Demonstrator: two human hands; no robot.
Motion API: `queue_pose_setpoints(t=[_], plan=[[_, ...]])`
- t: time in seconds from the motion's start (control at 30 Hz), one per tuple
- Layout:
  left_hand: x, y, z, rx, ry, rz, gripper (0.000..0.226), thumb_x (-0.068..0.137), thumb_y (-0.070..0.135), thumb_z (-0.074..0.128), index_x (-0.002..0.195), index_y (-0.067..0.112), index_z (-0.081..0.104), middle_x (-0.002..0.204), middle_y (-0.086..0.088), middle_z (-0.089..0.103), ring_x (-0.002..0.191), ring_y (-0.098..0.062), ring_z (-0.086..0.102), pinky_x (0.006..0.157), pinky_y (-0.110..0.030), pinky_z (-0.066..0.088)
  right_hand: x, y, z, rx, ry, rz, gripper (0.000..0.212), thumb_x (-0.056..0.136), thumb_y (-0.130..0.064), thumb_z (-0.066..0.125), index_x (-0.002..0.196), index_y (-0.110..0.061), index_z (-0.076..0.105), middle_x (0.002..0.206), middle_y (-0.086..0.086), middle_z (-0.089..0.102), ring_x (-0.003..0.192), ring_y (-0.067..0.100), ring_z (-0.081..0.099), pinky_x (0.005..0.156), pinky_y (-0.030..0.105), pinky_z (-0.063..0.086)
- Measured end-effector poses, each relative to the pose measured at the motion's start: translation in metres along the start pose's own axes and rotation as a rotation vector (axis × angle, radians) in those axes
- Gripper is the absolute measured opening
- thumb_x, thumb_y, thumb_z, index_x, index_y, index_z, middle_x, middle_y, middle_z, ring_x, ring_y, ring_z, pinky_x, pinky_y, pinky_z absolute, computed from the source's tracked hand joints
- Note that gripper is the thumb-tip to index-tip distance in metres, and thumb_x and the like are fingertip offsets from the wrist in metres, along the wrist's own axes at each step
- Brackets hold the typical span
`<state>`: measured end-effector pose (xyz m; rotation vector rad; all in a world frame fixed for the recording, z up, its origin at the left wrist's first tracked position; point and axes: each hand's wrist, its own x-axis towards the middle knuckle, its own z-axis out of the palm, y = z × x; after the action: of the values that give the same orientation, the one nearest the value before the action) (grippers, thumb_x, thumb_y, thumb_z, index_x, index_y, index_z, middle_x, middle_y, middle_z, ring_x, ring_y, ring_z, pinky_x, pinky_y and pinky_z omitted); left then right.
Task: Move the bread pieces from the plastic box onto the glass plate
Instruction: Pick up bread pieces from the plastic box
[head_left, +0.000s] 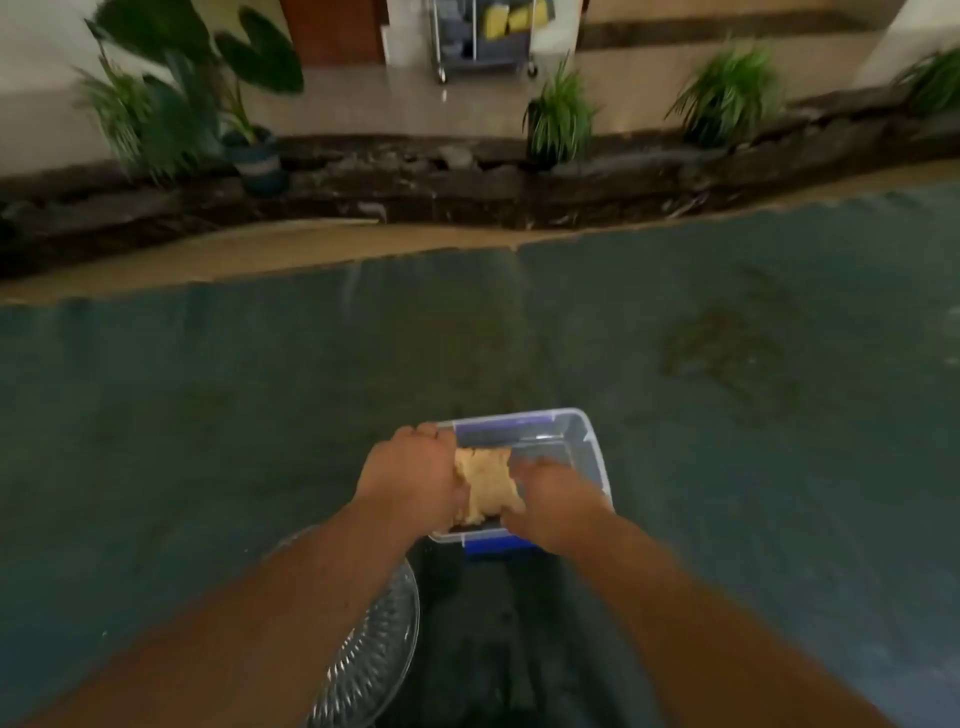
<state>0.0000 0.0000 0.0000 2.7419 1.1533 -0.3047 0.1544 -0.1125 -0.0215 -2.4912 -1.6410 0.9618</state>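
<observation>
Both hands are in the plastic box (587, 441). The left hand (410, 480) and right hand (556, 501) squeeze the bread (488, 486) between them. The glass plate (379, 654) waits nearer, down left, under the left arm.

Both hands reach into the clear plastic box (584, 441) on the blue-grey surface (208, 389). The left hand (410, 478) and right hand (553, 506) grip 1 tan bread piece (485, 483) between them, apparently pulling it. The glass plate (374, 649) lies near the left forearm, partly hidden.
</observation>
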Motion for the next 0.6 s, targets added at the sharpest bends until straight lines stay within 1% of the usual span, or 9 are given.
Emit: queue_pose_setpoints(t=[0.07,0.17,0.2,0.27,0.33,0.4,0.5,0.6], plan=[[0.009,-0.001,0.015,-0.003,-0.031,-0.054,0.057,0.083,0.055,0.066,0.128,0.02,0.058,0.12,-0.006,0.062,0.105,-0.026,0.059,0.079,-0.042,0.051,0.018,-0.004,0.014,-0.053,-0.034,-0.02,0.063,0.092,-0.042,0.075,0.146,-0.02,0.052,0.142,0.01,0.061,0.127,0.033,0.059,0.105,0.047,0.052],[0.016,-0.003,0.033,0.012,-0.06,-0.066,0.057,0.084,0.055,0.066,0.127,0.018,0.059,0.122,-0.006,0.06,0.106,-0.026,0.057,0.081,-0.042,0.051,0.043,-0.016,0.03,-0.053,-0.034,-0.118,0.062,0.09,-0.048,0.074,0.143,-0.024,0.054,0.137,0.008,0.065,0.123,0.032,0.062,0.105,0.052,0.051],[0.017,-0.002,0.037,0.008,-0.072,-0.069,0.053,0.086,0.052,0.064,0.127,0.018,0.059,0.122,-0.006,0.06,0.105,-0.026,0.057,0.081,-0.042,0.051,0.051,-0.022,0.033,-0.063,-0.028,-0.153,0.063,0.09,-0.053,0.072,0.144,-0.025,0.054,0.137,0.007,0.066,0.123,0.032,0.062,0.106,0.053,0.051],[0.019,-0.001,0.042,-0.007,-0.051,-0.084,0.042,0.091,0.041,0.06,0.125,0.017,0.06,0.122,-0.007,0.06,0.104,-0.026,0.058,0.08,-0.042,0.051,0.067,-0.03,0.037,-0.08,-0.029,-0.19,0.074,0.085,-0.065,0.067,0.146,-0.026,0.053,0.138,0.006,0.067,0.125,0.033,0.061,0.106,0.056,0.052],[0.017,-0.003,0.047,-0.039,-0.03,-0.106,0.035,0.094,0.031,0.056,0.126,0.016,0.06,0.12,-0.008,0.059,0.102,-0.027,0.058,0.08,-0.043,0.052,0.081,-0.033,0.043,-0.089,-0.062,-0.195,0.079,0.081,-0.07,0.066,0.146,-0.026,0.054,0.137,0.007,0.067,0.125,0.033,0.062,0.105,0.057,0.053],[0.014,-0.007,0.051,-0.098,-0.006,-0.102,0.034,0.096,0.025,0.053,0.128,0.016,0.061,0.117,-0.008,0.058,0.102,-0.027,0.058,0.081,-0.044,0.054,0.09,-0.034,0.051,-0.11,-0.088,-0.208,0.08,0.083,-0.069,0.065,0.149,-0.026,0.051,0.142,0.009,0.064,0.13,0.036,0.06,0.108,0.059,0.05],[0.01,-0.013,0.054,-0.16,0.018,-0.082,0.035,0.099,0.027,0.049,0.131,0.018,0.06,0.117,-0.007,0.058,0.104,-0.025,0.058,0.084,-0.045,0.056,0.102,-0.033,0.058,-0.161,-0.111,-0.202,0.081,0.082,-0.072,0.069,0.15,-0.031,0.049,0.144,0.007,0.063,0.134,0.037,0.057,0.111,0.06,0.046],[0.008,-0.015,0.055,-0.197,0.018,-0.085,0.037,0.101,0.031,0.046,0.134,0.02,0.058,0.118,-0.006,0.057,0.104,-0.024,0.057,0.086,-0.046,0.057,0.108,-0.03,0.061,-0.211,-0.171,-0.15,0.096,0.077,-0.075,0.073,0.156,-0.033,0.041,0.152,0.007,0.055,0.144,0.041,0.045,0.117,0.064,0.04]])
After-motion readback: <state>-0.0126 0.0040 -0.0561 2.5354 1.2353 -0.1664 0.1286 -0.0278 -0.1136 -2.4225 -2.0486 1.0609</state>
